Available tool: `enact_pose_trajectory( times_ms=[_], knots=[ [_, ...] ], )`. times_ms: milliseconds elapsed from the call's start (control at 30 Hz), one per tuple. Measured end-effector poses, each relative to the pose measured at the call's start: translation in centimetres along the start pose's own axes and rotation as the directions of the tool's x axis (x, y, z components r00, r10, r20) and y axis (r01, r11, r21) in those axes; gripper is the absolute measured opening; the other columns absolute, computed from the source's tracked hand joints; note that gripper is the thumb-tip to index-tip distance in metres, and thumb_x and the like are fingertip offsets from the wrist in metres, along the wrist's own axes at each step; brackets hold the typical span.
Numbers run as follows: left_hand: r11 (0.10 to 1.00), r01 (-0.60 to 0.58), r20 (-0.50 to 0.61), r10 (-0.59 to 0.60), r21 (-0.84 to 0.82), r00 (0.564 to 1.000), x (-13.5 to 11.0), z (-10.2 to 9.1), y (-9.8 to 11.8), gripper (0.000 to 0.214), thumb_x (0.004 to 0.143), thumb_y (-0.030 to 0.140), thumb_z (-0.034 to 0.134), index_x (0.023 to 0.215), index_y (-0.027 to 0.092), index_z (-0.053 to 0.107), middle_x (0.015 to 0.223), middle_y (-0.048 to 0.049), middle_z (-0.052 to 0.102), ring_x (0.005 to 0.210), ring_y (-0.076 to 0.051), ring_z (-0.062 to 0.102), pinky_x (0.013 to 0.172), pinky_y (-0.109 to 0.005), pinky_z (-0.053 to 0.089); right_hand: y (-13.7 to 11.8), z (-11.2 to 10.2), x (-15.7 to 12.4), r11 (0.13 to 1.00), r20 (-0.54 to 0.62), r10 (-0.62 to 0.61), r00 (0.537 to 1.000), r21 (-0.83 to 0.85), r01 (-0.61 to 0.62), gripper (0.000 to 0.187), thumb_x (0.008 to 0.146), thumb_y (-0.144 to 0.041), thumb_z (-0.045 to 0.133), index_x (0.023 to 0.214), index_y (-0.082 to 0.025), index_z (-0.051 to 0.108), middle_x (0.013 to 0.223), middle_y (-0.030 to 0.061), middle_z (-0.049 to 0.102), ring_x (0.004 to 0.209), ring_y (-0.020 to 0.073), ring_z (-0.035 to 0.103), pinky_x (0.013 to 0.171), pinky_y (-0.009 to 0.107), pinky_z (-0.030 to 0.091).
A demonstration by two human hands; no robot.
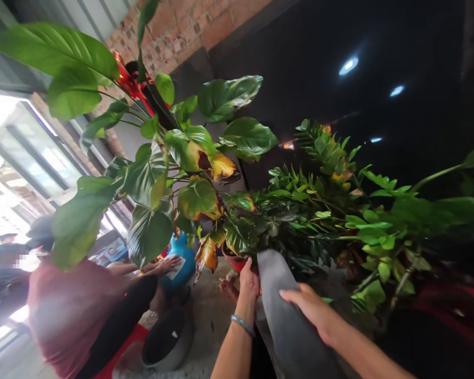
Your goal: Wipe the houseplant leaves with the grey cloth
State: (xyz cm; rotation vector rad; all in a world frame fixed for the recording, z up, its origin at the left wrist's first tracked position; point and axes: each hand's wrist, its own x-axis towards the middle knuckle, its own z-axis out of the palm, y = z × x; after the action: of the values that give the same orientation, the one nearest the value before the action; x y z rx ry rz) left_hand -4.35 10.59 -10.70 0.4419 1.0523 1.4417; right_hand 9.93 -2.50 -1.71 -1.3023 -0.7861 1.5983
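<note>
My left hand (249, 281), with a bracelet at the wrist, is closed at the side of a red flowerpot (234, 259). Its thumb points up by the rim, and the other fingers are partly hidden. A long, smooth grey shape (284, 326) rises from below between my arms; whether it is a clothed leg or an object, I cannot tell. Over its right edge lies the thumb of my right hand (310, 308), whose other fingers are mostly hidden. Above the pot spreads a large-leaved plant (197, 197) with several yellowed, browned leaves.
Dense green foliage (373, 226) fills the right side before a dark, shiny wall (379, 47). At left a person in a reddish shirt (71, 310) holds a white cloth (176, 267) against a blue vase (184, 268). A grey bucket (168, 342) stands on the floor nearby.
</note>
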Motion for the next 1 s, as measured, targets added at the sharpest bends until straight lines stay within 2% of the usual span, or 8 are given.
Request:
enact_pose_trajectory(
  times_ms=[133, 267, 333, 433, 633, 833, 900, 1000],
  knots=[
    [0.998, 0.016, -0.06, -0.019, -0.062, 0.998, -0.5, 0.3, -0.3, 0.013, 0.082, 0.024, 0.061, 0.092, 0.019, 0.066, 0.076, -0.005, 0.072, 0.063, -0.018, 0.067, 0.06, -0.029, 0.052, 0.4, -2.5, -3.7, 1.0, -0.18, 0.0, 0.984, -0.005, -0.001, 0.032, 0.045, -0.034, 0.07, 0.074, -0.022, 0.069, 0.078, 0.0062, 0.077, 0.087, 0.0318, 0.069, 0.074, 0.037, 0.051],
    [0.994, 0.029, -0.08, -0.038, -0.104, 0.996, -1.2, 1.2, -0.2, 0.011, 0.083, 0.017, 0.054, 0.083, 0.018, 0.065, 0.076, -0.0038, 0.072, 0.066, -0.017, 0.066, 0.063, -0.027, 0.052, -4.4, -3.4, -3.2, 0.957, -0.243, -0.208, 0.947, 0.152, 0.249, 0.03, 0.046, -0.039, 0.075, 0.069, -0.022, 0.067, 0.06, 0.0033, 0.073, 0.073, 0.0315, 0.07, 0.064, 0.037, 0.053],
    [0.994, 0.028, -0.091, -0.038, -0.105, 0.995, -1.6, 1.7, -0.1, 0.011, 0.082, 0.016, 0.055, 0.079, 0.017, 0.066, 0.075, -0.0042, 0.072, 0.066, -0.016, 0.065, 0.066, -0.028, 0.051, -5.4, -3.5, -1.4, 0.927, -0.279, -0.158, 0.947, 0.289, 0.24, 0.019, 0.051, -0.035, 0.073, 0.062, -0.023, 0.064, 0.049, 0.0027, 0.068, 0.066, 0.0308, 0.07, 0.06, 0.038, 0.054],
    [0.995, 0.022, -0.096, -0.032, -0.097, 0.995, -2.0, 2.1, 0.1, 0.006, 0.078, 0.016, 0.06, 0.077, 0.016, 0.067, 0.075, -0.0048, 0.071, 0.067, -0.017, 0.065, 0.069, -0.029, 0.048, -2.7, -4.2, 0.4, 0.882, -0.197, 0.122, 0.973, 0.471, -0.015, 0.012, 0.059, -0.034, 0.068, 0.057, -0.024, 0.062, 0.042, 0.0045, 0.065, 0.067, 0.0332, 0.072, 0.062, 0.042, 0.056],
    [0.995, 0.015, -0.155, -0.031, -0.101, 0.987, -1.8, 1.2, 0.6, 0.004, 0.073, 0.018, 0.065, 0.076, 0.018, 0.062, 0.066, -0.0017, 0.067, 0.056, -0.017, 0.061, 0.063, -0.03, 0.046, 4.3, -6.1, -3.0, 0.97, -0.209, 0.119, 0.971, 0.234, -0.068, 0.027, 0.05, -0.039, 0.079, 0.069, -0.022, 0.071, 0.069, 0.0075, 0.077, 0.082, 0.0337, 0.073, 0.067, 0.038, 0.057],
    [0.995, 0.018, -0.159, -0.033, -0.099, 0.987, -2.0, 2.0, 0.2, 0.002, 0.077, 0.019, 0.063, 0.076, 0.017, 0.062, 0.07, -0.0036, 0.068, 0.063, -0.018, 0.064, 0.063, -0.029, 0.049, -3.6, -3.7, -2.9, 0.891, -0.36, -0.107, 0.927, 0.378, 0.25, 0.03, 0.047, -0.034, 0.079, 0.072, -0.02, 0.068, 0.052, 0.0038, 0.072, 0.058, 0.0295, 0.07, 0.055, 0.036, 0.055],
    [0.995, 0.018, -0.138, -0.032, -0.1, 0.99, -2.2, 2.6, -0.1, 0.004, 0.078, 0.019, 0.061, 0.076, 0.016, 0.064, 0.072, -0.0049, 0.069, 0.067, -0.019, 0.065, 0.065, -0.03, 0.05, -4.5, -3.0, -1.2, 0.851, -0.282, -0.024, 0.959, 0.498, 0.168, 0.017, 0.053, -0.029, 0.074, 0.067, -0.021, 0.066, 0.046, 0.0032, 0.069, 0.058, 0.0295, 0.071, 0.058, 0.038, 0.057],
    [0.995, 0.005, -0.132, -0.017, -0.095, 0.991, -2.1, 2.7, -0.2, 0.003, 0.077, 0.019, 0.062, 0.077, 0.016, 0.064, 0.072, -0.0045, 0.07, 0.065, -0.019, 0.065, 0.065, -0.03, 0.05, -1.6, -2.7, 0.2, 0.826, -0.054, 0.246, 0.968, 0.534, -0.18, 0.008, 0.06, -0.029, 0.068, 0.06, -0.022, 0.064, 0.038, 0.0045, 0.063, 0.06, 0.032, 0.072, 0.061, 0.041, 0.058]
  ],
)
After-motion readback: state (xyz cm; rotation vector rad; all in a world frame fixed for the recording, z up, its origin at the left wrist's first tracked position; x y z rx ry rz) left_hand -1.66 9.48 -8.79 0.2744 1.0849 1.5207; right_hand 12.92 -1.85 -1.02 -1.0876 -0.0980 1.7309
